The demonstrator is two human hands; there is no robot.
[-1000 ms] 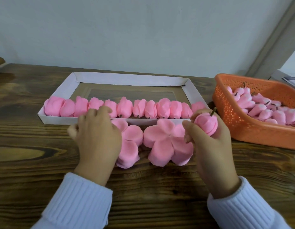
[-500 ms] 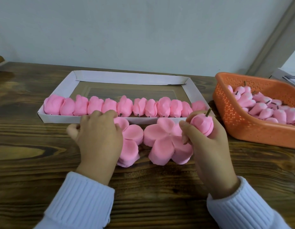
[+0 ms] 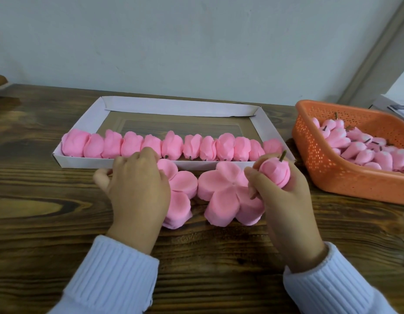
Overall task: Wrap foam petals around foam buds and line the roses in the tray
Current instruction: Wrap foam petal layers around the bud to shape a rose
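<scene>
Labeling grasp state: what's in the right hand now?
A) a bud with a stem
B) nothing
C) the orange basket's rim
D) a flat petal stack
A: the right hand is closed around a pink bud with its stem poking up, held above the petal stack on the table, apart from the basket.

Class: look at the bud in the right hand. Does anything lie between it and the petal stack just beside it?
Nothing visible does. The right hand holds the bud directly above the right edge of the petal stack, with no object between them.
</scene>
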